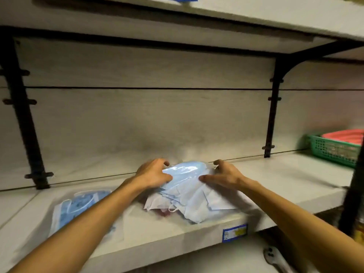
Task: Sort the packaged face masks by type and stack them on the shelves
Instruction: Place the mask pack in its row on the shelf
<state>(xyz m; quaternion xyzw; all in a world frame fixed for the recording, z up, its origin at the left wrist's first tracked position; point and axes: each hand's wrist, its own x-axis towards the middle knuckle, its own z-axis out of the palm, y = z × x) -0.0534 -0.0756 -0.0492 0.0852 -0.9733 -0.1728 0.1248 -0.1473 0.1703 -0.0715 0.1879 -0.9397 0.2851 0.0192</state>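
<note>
1. Small rectangular blue-bordered sticker with a yellow patch (234, 232), on the front edge of the pale wooden shelf board (285, 174): print too blurred to read.
2. No other text legible.

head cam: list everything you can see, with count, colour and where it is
shelf: one, pale grey, across the middle
mask pile: one loose pile, light blue and white, shelf centre
patterned masks: one packaged stack, blue, shelf left
basket: one, green, shelf far right, red items inside
label: one, blue and yellow, shelf front edge
brackets: black, against back wall
left hand: on the pile's left side
right hand: on the pile's right side
</note>
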